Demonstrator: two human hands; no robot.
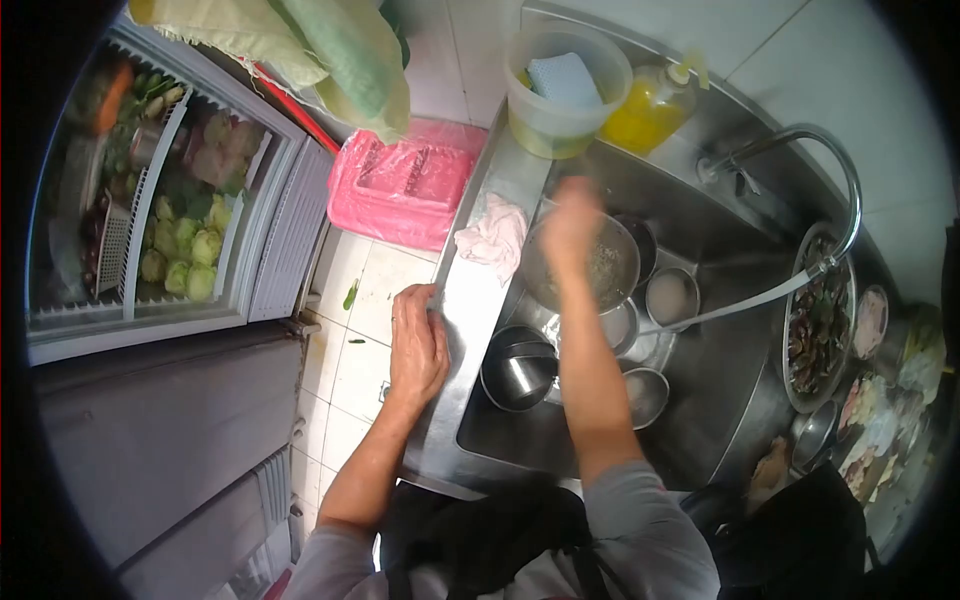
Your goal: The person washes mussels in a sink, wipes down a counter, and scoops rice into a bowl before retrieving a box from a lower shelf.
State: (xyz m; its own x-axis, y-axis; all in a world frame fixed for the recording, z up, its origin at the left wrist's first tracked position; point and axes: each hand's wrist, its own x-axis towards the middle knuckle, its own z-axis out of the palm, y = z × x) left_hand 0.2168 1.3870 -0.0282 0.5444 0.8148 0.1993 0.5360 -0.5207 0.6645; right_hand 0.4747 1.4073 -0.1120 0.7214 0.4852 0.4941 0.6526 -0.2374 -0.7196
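Observation:
My left hand (418, 345) lies on the front rim of the steel sink (445, 400), fingers stretched out and nothing in them. Over the sink basin, my right hand (572, 225) is smeared by motion above a round metal bowl (622, 250) with small greenish bits in it. Whether it holds anything cannot be made out. Around that bowl stand a shiny metal pot (518, 370), a small bowl with whitish contents (672, 297) and another metal bowl (647, 397). A pale hose (750, 305) from the curved tap (855, 190) reaches down among them.
A pink cloth (493, 238) lies on the sink rim. Behind it stand a plastic tub (560, 135) with a blue sponge and a yellow soap bottle (650, 112). A tray of dark food (820, 320) is at right. Left are a pink crate (405, 185) and an open fridge (285, 230).

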